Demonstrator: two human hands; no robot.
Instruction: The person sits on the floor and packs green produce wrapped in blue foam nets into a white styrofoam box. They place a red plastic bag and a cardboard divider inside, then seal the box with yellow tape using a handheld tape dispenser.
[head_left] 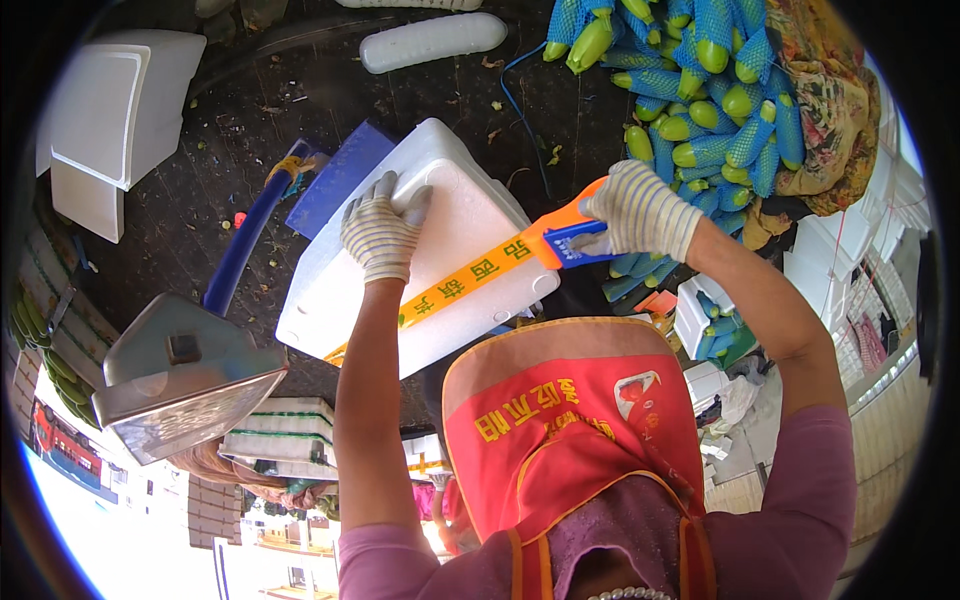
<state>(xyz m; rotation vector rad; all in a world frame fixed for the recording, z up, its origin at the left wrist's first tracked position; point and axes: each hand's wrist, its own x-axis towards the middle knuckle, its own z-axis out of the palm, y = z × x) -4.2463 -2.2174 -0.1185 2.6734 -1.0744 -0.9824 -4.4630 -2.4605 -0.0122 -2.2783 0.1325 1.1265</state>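
Note:
A white foam box (465,215) lies tilted in front of me. My left hand (383,235), in a striped knit glove, rests flat on its top with the fingers spread. A strip of yellow-orange printed tape (455,287) runs across the box to an orange and blue tape dispenser (552,238). My right hand (640,212), gloved the same way, grips that dispenser at the box's right edge. The far end of the dispenser is hidden by the glove.
Gourds in blue netting (715,125) are piled at the far right beside a patterned cloth (825,110). A blue panel (340,175) lies behind the box. At left are a blue-handled scoop (200,360) and white foam pieces (130,110). My red apron (590,400) is close to the box.

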